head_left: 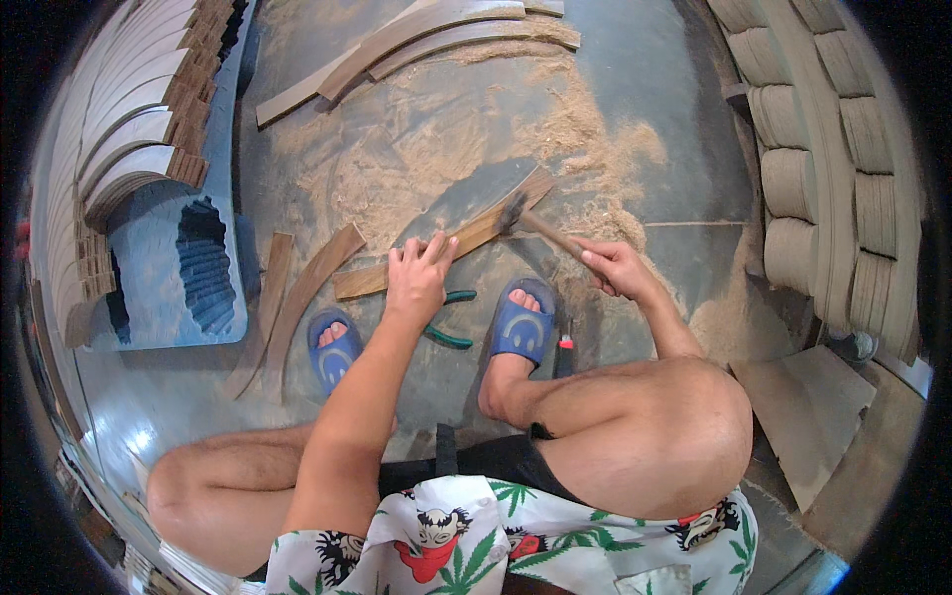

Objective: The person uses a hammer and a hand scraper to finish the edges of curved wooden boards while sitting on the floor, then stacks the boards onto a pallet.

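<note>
I squat on the floor in blue slippers. My left hand (417, 277) presses flat on a curved wooden strip (476, 230) that lies slanted in front of my feet. A hammer (540, 228) with a wooden handle is gripped in my right hand (617, 269); its dark head rests on the strip near its far right end. Green-handled pliers (448, 317) lie on the floor between my slippers, partly under my left wrist.
Two more curved strips (297, 297) lie to the left. Sawdust (555, 129) covers the floor ahead, with longer curved pieces (416, 35) beyond. Stacks of curved wood stand at left (129, 119) and right (823, 149). A blue sheet (169, 268) lies left.
</note>
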Motion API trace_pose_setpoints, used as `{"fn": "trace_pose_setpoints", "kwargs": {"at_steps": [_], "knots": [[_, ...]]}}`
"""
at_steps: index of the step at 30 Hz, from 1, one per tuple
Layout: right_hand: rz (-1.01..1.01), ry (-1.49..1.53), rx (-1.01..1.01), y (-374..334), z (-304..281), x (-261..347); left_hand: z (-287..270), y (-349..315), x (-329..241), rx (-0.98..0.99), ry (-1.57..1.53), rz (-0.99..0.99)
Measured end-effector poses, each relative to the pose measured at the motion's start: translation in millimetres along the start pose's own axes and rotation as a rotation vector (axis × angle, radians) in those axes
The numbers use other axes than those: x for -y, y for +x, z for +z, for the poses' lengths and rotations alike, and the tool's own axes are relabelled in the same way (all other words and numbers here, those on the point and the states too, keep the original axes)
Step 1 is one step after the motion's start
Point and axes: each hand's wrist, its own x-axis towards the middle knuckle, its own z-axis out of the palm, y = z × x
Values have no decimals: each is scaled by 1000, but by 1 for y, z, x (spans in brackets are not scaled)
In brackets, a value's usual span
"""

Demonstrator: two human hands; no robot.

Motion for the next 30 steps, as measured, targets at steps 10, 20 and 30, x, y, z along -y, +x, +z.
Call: {"fn": "trace_pose_setpoints", "kwargs": {"at_steps": [10,20,30], "knots": [[-45,-1,-16,-12,15,17,3,-2,2,9,41,-7],[-56,204,-227,-27,30,-38,1,2,0,9,40,0],[-23,164,-390,-48,62,-80,2,4,-1,24,45,11]]}}
